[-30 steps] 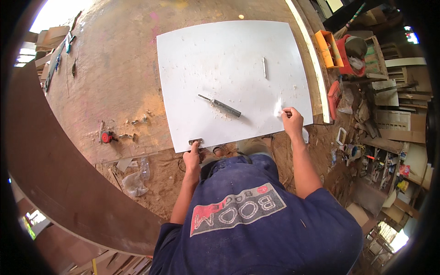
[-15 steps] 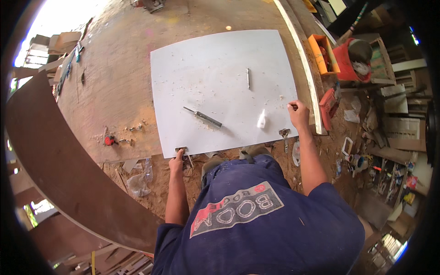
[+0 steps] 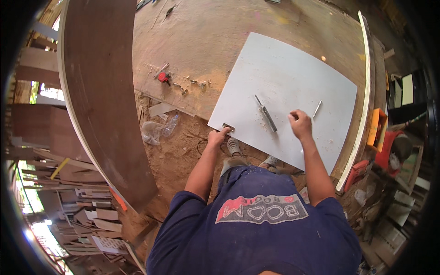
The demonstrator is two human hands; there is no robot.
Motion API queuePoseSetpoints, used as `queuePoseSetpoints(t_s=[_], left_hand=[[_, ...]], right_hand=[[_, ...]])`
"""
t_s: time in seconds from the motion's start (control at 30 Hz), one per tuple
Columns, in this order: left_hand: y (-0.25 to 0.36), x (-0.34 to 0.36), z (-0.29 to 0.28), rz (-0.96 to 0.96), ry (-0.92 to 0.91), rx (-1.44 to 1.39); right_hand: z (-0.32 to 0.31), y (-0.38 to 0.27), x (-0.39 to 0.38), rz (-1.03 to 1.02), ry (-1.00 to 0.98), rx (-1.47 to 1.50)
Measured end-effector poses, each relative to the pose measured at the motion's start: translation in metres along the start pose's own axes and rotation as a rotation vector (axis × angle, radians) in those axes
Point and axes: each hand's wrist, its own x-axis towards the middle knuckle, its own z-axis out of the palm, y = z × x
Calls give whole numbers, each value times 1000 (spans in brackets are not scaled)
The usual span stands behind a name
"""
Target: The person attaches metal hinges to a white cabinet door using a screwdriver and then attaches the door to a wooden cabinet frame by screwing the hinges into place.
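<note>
A white panel [image 3: 275,64] strewn with shavings lies on the workbench in front of me. At its near left edge, my left hand [image 3: 217,137] has its fingers closed against a metal cabinet hinge [image 3: 228,127] set in the panel. My right hand [image 3: 300,124] is over the panel, its fingers curled together; what they hold, if anything, is hidden. Just left of it lies a dark screwdriver-like tool [image 3: 267,115] with a thin shaft. A slim silver metal rod [image 3: 317,108] rests to its right. The right hand and forearm cover part of the panel's near side.
Left on the brown bench [image 3: 197,50] are a red tape measure [image 3: 163,78] and several metal hinges [image 3: 198,84]. A large curved brown board [image 3: 98,87] rises at my left. An orange box [image 3: 377,130] and a red bucket [image 3: 387,153] stand right, beyond a pale wooden strip [image 3: 365,87].
The view has turned left, so the panel appears farther right and tilted. My right hand has moved from the panel's right edge to beside the dark tool. My left hand stays at the hinge.
</note>
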Motion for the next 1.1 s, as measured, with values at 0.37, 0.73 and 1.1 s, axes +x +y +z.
queuePoseSetpoints(t_s=[0.37,0.73,1.1], left_hand=[[12,-2,-10,55,-220,10],[10,12,-21,121,-277,175],[33,3,-32,110,-296,212]], right_hand=[[165,-148,28,-223,-336,-30],[295,-236,120,-263,-213,-186],[304,-224,130,-252,-249,-349]])
